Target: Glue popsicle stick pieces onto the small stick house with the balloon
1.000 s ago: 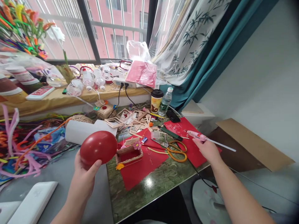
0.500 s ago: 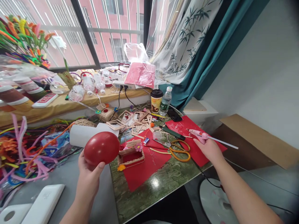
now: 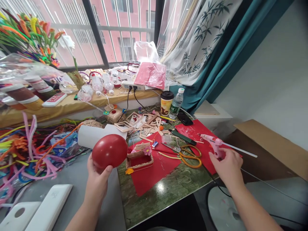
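Note:
A shiny red balloon (image 3: 109,151) rests in my left hand (image 3: 98,175), the fingers wrapped round its lower side and the thumb in front. At the right, a pink hot glue gun (image 3: 216,144) with a long white glue stick in its back is over a red sheet (image 3: 201,146). My right hand (image 3: 228,165) is just by its handle, thumb and fingers spread apart; the fingertips are partly hidden. Between the hands are a small wooden-stick box (image 3: 139,162) with a pink flower, and scissors (image 3: 191,156) with yellow handles.
Wooden frames and sticks (image 3: 146,123) are heaped at the back, near a paper cup (image 3: 166,103) and a water bottle (image 3: 176,104). Coloured pipe cleaners (image 3: 31,154) pile up at the left. A green-handled tool (image 3: 185,138) lies by the scissors. An open cardboard box (image 3: 269,144) stands at the right.
My right hand has loosened from around the glue gun and sits lower on its handle, fingers apart. The balloon is still in my left hand. The whole view has shifted slightly.

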The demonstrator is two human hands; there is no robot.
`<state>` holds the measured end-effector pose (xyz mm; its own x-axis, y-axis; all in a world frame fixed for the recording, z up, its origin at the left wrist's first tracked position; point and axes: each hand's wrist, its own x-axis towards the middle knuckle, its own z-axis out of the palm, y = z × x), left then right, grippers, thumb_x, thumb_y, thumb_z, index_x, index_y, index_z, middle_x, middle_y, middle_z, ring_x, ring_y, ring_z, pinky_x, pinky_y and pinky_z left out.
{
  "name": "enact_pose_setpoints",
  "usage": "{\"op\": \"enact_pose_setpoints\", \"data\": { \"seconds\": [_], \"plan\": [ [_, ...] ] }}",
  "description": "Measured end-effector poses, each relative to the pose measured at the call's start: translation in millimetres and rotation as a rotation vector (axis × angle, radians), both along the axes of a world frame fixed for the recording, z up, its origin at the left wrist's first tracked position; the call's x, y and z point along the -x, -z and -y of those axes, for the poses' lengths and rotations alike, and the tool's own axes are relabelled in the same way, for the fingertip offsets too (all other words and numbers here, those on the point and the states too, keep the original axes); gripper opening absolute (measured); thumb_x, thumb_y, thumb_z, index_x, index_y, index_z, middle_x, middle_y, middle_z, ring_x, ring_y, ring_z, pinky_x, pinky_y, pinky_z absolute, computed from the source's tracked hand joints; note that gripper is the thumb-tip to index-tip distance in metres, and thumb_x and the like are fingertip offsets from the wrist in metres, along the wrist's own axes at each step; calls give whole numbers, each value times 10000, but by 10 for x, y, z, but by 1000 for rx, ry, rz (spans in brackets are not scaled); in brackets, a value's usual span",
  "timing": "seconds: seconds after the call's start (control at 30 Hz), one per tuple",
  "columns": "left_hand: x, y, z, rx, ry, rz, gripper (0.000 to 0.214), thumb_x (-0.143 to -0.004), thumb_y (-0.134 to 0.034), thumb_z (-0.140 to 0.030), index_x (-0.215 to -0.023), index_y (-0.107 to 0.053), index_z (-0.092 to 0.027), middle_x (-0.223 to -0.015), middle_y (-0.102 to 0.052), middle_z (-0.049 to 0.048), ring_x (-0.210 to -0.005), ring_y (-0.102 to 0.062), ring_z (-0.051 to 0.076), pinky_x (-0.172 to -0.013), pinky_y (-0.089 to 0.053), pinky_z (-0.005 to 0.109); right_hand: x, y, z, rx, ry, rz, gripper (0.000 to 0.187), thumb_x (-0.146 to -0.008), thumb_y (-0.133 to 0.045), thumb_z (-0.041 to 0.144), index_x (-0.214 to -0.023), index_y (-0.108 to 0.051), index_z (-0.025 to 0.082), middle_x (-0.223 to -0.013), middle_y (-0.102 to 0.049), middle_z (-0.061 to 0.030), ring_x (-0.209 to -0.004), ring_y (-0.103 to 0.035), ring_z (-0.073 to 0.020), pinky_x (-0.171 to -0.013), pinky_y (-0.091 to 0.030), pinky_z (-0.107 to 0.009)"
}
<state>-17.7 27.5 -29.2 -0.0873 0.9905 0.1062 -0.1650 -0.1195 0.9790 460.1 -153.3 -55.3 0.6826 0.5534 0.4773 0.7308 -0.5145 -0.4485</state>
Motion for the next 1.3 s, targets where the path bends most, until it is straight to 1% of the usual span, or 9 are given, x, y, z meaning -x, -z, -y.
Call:
{"op": "enact_pose_setpoints", "data": {
  "seconds": [0.1, 0.17, 0.23, 0.27, 0.33, 0.43, 0.57, 0.9, 1.3],
  "plan": [
    [4, 19, -6, -9, 2, 14, 1085, -640, -965, -554, -1560, -442, -316, -1525, -563, 119, -1424, -536, 362, -1210, -415, 514, 605, -168, 12, -57, -168, 126, 221, -913, -669, 386, -1010, -643, 189, -1092, -651, -171, -1122, -613, -370, -1064, -434, -565],
    [18, 32, -17, -15, 0, 13, 1081, -636, -972, -537, -1556, -448, -318, -1518, -567, 114, -1417, -540, 357, -1217, -404, 511, 1098, -367, -45, -66, -464, 138, 99, -972, -631, 251, -1061, -652, 215, -1090, -668, -133, -1067, -627, -313, -1001, -473, -496],
    [33, 28, -28, -24, -7, -13, 1057, -646, -969, -534, -1546, -459, -316, -1501, -574, 110, -1417, -538, 353, -1223, -394, 509, 1571, -588, -171, -21, -868, 136, 249, -984, -607, 154, -1217, -642, 236, -1088, -711, -97, -1035, -641, -279, -970, -484, -457],
    [38, 16, -31, -28, -11, -31, 1042, -653, -964, -538, -1540, -466, -312, -1489, -580, 110, -1418, -537, 351, -1225, -389, 506, 1778, -690, -259, 1, -1007, 145, 307, -993, -601, 147, -1287, -626, 231, -1114, -728, -94, -1029, -642, -273, -983, -476, -463],
    [41, -26, -31, -29, -9, -58, 1025, -660, -960, -542, -1530, -472, -306, -1485, -578, 111, -1416, -538, 349, -1229, -380, 503, 2110, -847, -465, 7, -1140, 157, 345, -1026, -592, 195, -1371, -600, 177, -1169, -739, -117, -1058, -633, -279, -1018, -457, -480],
    [34, -107, -16, -21, -4, -83, 1046, -653, -968, -519, -1536, -451, -304, -1515, -552, 117, -1402, -551, 348, -1229, -375, 507, 2414, -944, -759, 70, -1201, 158, 382, -1047, -614, 347, -1360, -620, 127, -1160, -736, -141, -1068, -613, -300, -1013, -449, -507],
    [37, -155, 6, -9, 6, -136, 1048, -666, -954, -519, -1544, -427, -296, -1495, -570, 118, -1371, -578, 351, -1205, -410, 504, 2593, -912, -946, 195, -1194, 185, 428, -1027, -654, 394, -1349, -623, 114, -1145, -715, -147, -1064, -585, -311, -971, -450, -501],
    [70, -81, 4, 13, 2, -80, 1076, -655, -960, -541, -1558, -423, -307, -1484, -572, 122, -1361, -583, 349, -1196, -415, 492, 2669, -928, -1058, 260, -1165, 129, 330, -1002, -693, 360, -1250, -643, 148, -1152, -685, -123, -1089, -571, -299, -941, -475, -451],
    [72, -64, 7, 14, 10, -89, 1059, -666, -951, -564, -1553, -425, -326, -1493, -573, 111, -1406, -552, 361, -1210, -408, 506, 2712, -803, -1137, 291, -1166, 135, 310, -991, -695, 364, -1203, -656, 141, -1105, -685, -116, -1048, -582, -299, -867, -489, -442]
  ]
}}
